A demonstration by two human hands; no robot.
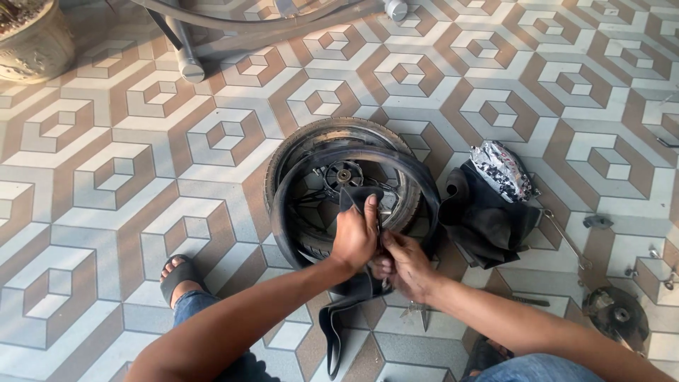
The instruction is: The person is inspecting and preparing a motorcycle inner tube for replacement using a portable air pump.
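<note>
Head view: you look straight down at a patterned tile floor (106, 177); you crouch, one sandalled foot (178, 277) at lower left.
Inner tube (396, 166): black loop draped over the small wheel (332, 134) lying flat; its loose end runs toward you and trails onto the floor between your knees.
Left hand (356, 237): closed on a fold of the tube, thumb up, directly in front of the wheel hub.
Right hand (404, 265): just beside and touching the left, fingers curled on the same strip; what else it pinches, you cannot tell.
Axis: the held strip runs near–far, wheel beyond both hands; left hand nearer the wheel.
Nearby: a second black rubber heap (488, 219) to your right.
</note>
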